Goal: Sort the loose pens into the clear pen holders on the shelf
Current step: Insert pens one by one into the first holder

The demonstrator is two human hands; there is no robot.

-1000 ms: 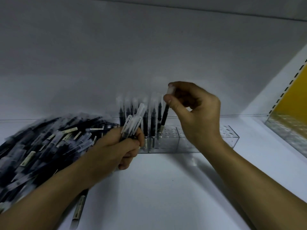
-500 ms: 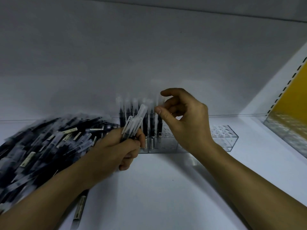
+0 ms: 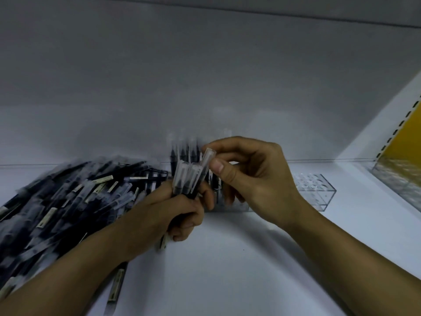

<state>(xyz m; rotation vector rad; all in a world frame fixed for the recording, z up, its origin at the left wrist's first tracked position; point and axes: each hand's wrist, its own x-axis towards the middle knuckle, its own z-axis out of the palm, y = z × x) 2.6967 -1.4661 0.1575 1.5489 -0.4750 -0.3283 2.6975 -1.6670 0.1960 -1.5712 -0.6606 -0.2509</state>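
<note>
Several pens (image 3: 185, 179) stand bunched upright in the gripping left hand (image 3: 173, 213); the right hand (image 3: 255, 179) pinches the clear cap of a single pen (image 3: 208, 157) at the bunch's top. Just behind, the clear pen holder (image 3: 316, 190) sits near the back wall, its right end showing. Loose pens (image 3: 68, 201) heap leftward; bare shelf (image 3: 227, 281) spreads in front.

A white shelf (image 3: 239, 270) carries a sprawling heap of loose pens (image 3: 57, 201) along its left side. One stray pen (image 3: 116, 286) lies near the front edge, and a clear pen holder (image 3: 319, 192) stands toward the back edge.
</note>
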